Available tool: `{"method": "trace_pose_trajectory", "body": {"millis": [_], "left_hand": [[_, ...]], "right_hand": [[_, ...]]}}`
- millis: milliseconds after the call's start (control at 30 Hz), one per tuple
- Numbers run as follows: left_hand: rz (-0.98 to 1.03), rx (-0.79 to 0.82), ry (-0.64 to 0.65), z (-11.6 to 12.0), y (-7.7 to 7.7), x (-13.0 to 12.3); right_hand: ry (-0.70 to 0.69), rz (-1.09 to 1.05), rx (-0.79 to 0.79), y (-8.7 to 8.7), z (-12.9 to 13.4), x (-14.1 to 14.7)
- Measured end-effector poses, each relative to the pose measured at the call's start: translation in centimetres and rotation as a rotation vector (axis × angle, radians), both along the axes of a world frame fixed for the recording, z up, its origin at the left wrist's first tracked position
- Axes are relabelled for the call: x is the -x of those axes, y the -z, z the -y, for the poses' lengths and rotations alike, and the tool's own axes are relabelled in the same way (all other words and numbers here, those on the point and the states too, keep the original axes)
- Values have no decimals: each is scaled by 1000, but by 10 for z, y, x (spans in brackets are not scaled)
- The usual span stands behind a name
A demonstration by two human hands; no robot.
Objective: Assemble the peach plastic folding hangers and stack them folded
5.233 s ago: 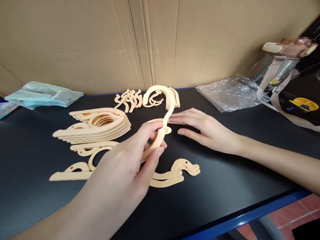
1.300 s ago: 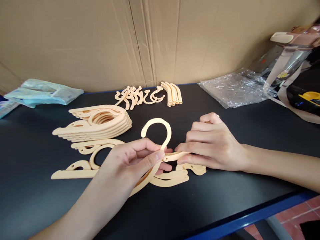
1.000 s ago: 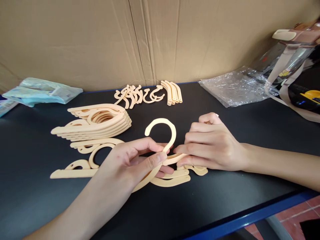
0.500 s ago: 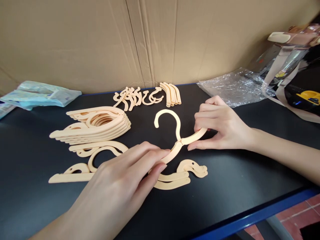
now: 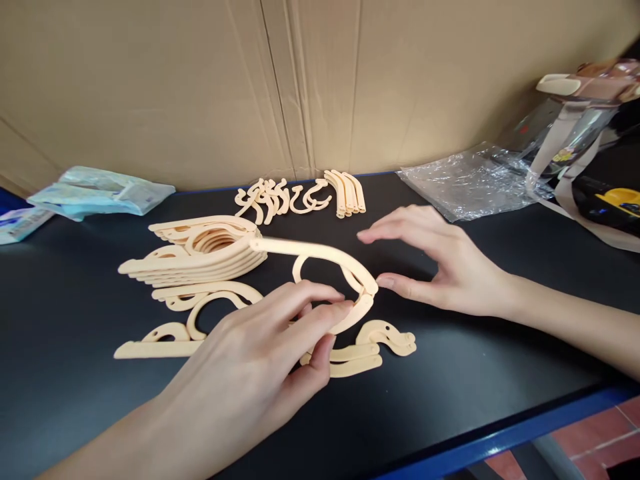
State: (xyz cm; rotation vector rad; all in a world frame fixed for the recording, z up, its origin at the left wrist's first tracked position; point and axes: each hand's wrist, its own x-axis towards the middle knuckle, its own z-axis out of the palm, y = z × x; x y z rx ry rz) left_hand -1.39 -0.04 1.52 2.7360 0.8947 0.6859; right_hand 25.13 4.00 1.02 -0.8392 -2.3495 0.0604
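A cream plastic folding hanger is in my left hand, whose thumb and fingers pinch one of its arms near the joint. Its other arm is swung over to the left, and the hook shows between the two arms. My right hand has its fingers spread, with the thumb tip at the hanger's joint, touching or just beside it. Under and beside my left hand lie loose hanger pieces. A stack of folded hangers is to the left, with another folded hanger in front, partly covered by my hand.
Loose hooks and several curved arms lie at the back of the black table. A clear plastic bag and a strapped bottle stand right, a blue packet left. Cardboard rises behind.
The hanger's right arm has folded over to the left, beside the hook. My right hand has let go of it and opened. My left hand still grips the other arm.
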Motion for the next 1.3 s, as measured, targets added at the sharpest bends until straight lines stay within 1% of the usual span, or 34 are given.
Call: {"method": "trace_pose_trajectory", "body": {"millis": [100,167,233,333,367,433,500,567,667,767,867,967,1100,1167,1233,1300], "left_hand": [[-1,-10,19,-3,-3,-2],[-4,-38,30,-6,-6,-5],[-15,-69,44,-9,-9,-9],[-57,-126,58,-14,-11,-17],[-81,-146,67,-15,-10,-19],[-123,-180,86,-19,-7,-24],[-153,-212,83,-23,-4,-28],[-171,-234,47,-26,1,-28],[-203,-198,2,-29,6,-25],[-236,-179,-4,-28,10,-21],[-268,-225,-6,-25,11,-18],[-247,-244,-36,-19,10,-18],[-237,-256,-36,-8,3,-19],[-262,-247,-15,-3,0,-19],[-253,-226,0,2,-3,-18],[-242,-194,2,6,-4,-18]], "right_hand": [[-153,-36,211,1,3,4],[-178,-71,317,0,6,8],[-127,-183,459,-2,10,11],[-12,-411,659,-5,13,14],[12,-451,693,-4,12,14],[56,-457,713,-1,7,12],[118,-421,676,3,0,8],[197,-360,612,6,-8,1],[291,-238,563,7,-18,-8],[341,-109,508,7,-23,-14],[361,-3,412,7,-27,-17],[381,78,384,5,-30,-23],[429,206,343,0,-29,-29],[440,259,256,-2,-24,-29],[414,267,136,-5,-18,-26],[330,239,58,-8,-12,-21]]}}
